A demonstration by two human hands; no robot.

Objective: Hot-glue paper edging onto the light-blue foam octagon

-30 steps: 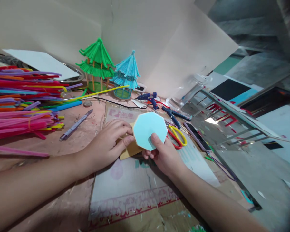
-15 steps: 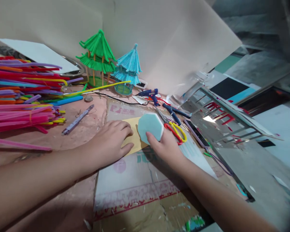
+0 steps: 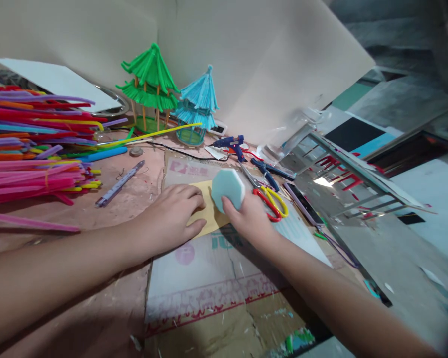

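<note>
Item: light blue octagonal foam-board piece (image 3: 227, 188), pinched upright in the right hand (image 3: 251, 219), thumb on its near face, fingers closed behind it. The piece stood over the right edge of a tan rectangular card sheet (image 3: 208, 213), at the centre of the work surface.

Left hand (image 3: 169, 219): laid palm-down, fingers together and flat, pressing the left part of the tan card sheet; nothing gripped.

Underlay: flattened printed cardboard box panel (image 3: 212, 278), beneath the card and both hands.

At 3 o'clock of the octagon, just beside the right hand: scissors with red and yellow handles (image 3: 271, 201). Beyond these, a dark phone (image 3: 303, 204).

At 1 o'clock: blue hot-glue gun (image 3: 229, 144) and blue-handled pliers (image 3: 269, 171).

At 12 o'clock, well apart: blue pipe-cleaner pagoda model (image 3: 197, 107); at 11 o'clock, green pipe-cleaner pagoda model (image 3: 149, 84).

At 9 to 10 o'clock: large heap of multicoloured pipe cleaners (image 3: 33, 149); nearer, a grey pen (image 3: 119, 184).
</note>
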